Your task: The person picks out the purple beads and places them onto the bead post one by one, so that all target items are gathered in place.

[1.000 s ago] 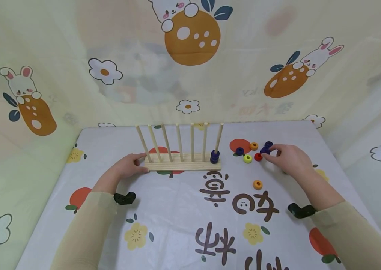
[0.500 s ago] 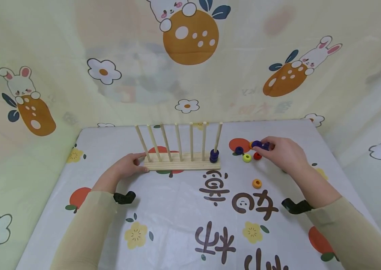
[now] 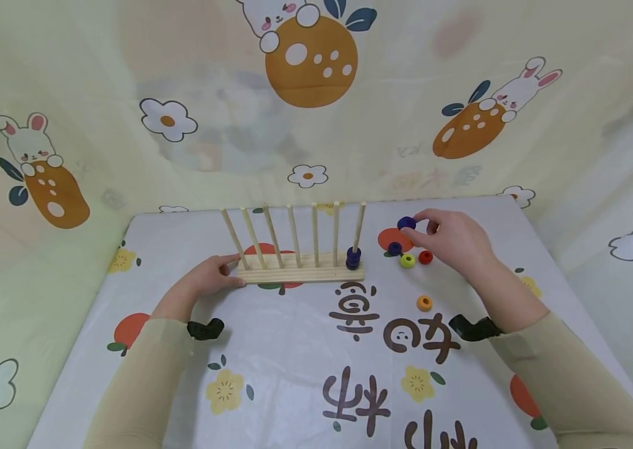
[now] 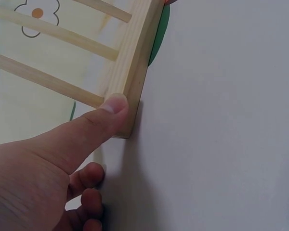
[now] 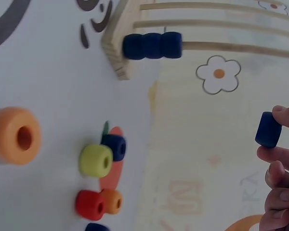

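Note:
My right hand [image 3: 458, 242] pinches a dark blue bead [image 3: 406, 223] between thumb and fingertips; the right wrist view shows this bead [image 5: 269, 130] raised off the table. At the other side, my left hand [image 3: 206, 279] grips the left end of a wooden peg rack [image 3: 294, 275], its thumb [image 4: 82, 132] pressed along the edge of the base. Three dark blue beads [image 5: 152, 45] are stacked on the rack's rightmost peg; the other pegs are bare.
Right of the rack lie loose beads: dark blue [image 3: 395, 248], yellow-green [image 3: 408, 261], red [image 3: 425, 257] and, nearer, orange [image 3: 425, 304]. Another orange bead [image 5: 111, 201] and a dark blue one [image 5: 96, 227] show in the right wrist view. A patterned cloth wall [image 3: 226, 168] rises behind the table.
My right hand has lifted the dark blue bead from beside the loose beads and carried it left and upward in the head view. The left hand stays at the rack's end.

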`<action>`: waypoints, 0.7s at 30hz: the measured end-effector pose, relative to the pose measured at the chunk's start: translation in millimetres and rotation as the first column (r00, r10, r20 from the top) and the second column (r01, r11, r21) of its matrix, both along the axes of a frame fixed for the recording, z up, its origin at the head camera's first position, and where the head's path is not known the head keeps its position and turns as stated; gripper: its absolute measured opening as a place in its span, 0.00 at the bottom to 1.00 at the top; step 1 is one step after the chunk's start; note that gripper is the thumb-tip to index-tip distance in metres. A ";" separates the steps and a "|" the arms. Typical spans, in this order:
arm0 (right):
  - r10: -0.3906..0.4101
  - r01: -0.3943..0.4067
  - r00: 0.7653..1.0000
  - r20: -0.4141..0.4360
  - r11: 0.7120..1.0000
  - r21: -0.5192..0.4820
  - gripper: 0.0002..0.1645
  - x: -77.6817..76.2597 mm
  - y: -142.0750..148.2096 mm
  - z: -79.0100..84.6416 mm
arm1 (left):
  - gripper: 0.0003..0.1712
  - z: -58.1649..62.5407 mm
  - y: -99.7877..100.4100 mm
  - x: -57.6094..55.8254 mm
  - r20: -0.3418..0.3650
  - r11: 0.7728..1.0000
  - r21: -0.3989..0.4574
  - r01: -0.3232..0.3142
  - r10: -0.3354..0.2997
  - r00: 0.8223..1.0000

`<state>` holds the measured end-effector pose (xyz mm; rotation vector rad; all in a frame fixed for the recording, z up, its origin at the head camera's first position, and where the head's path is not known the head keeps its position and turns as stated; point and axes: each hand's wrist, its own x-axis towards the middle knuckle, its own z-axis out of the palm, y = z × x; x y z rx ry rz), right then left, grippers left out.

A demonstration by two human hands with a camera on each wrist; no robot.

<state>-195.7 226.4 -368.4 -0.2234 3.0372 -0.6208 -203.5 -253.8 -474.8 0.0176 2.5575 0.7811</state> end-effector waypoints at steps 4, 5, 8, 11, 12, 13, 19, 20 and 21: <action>0.011 -0.011 1.000 -0.013 1.000 -0.010 0.41 -1.0 -7.5 8.1 | 0.45 -0.9 -0.3 0.3 0.005 1.000 0.001 -0.010 0.010 1.000; 0.014 -0.014 1.000 -0.013 1.000 -0.015 0.42 -1.0 -9.4 10.6 | 0.45 -1.1 -0.4 0.5 0.007 1.000 0.001 -0.011 0.011 1.000; 0.021 -0.022 0.999 -0.027 1.000 -0.016 0.42 -1.6 -14.6 17.3 | 0.45 -2.2 -0.8 0.3 0.012 1.000 -0.001 -0.018 0.018 1.000; 0.027 -0.027 0.999 -0.039 1.000 -0.010 0.42 -2.5 -19.2 23.7 | 0.45 -2.7 -0.5 -0.2 0.014 1.000 0.001 -0.021 0.021 1.000; 0.027 -0.027 0.999 -0.045 1.000 -0.005 0.41 -2.5 -20.4 25.4 | 0.45 -3.0 -0.4 -0.5 0.015 1.000 0.002 -0.021 0.021 1.000; 0.027 -0.027 0.998 -0.051 1.000 -0.001 0.41 -2.3 -21.8 27.3 | 0.45 -3.4 -0.2 -0.9 0.016 1.000 0.001 -0.022 0.022 1.000; 0.038 -0.037 0.997 -0.062 0.999 0.012 0.39 0.7 -33.6 42.8 | 0.45 -3.8 -1.3 -1.0 0.013 1.000 -0.006 -0.024 0.024 1.000; 0.043 -0.043 0.997 -0.067 0.999 0.012 0.39 1.1 -36.0 45.9 | 0.45 -3.6 -1.4 -0.8 0.013 1.000 -0.006 -0.026 0.026 1.000; 0.049 -0.048 0.996 -0.077 0.999 0.013 0.38 1.6 -38.5 49.0 | 0.45 -3.4 -1.5 -0.7 0.012 1.000 -0.008 -0.026 0.026 1.000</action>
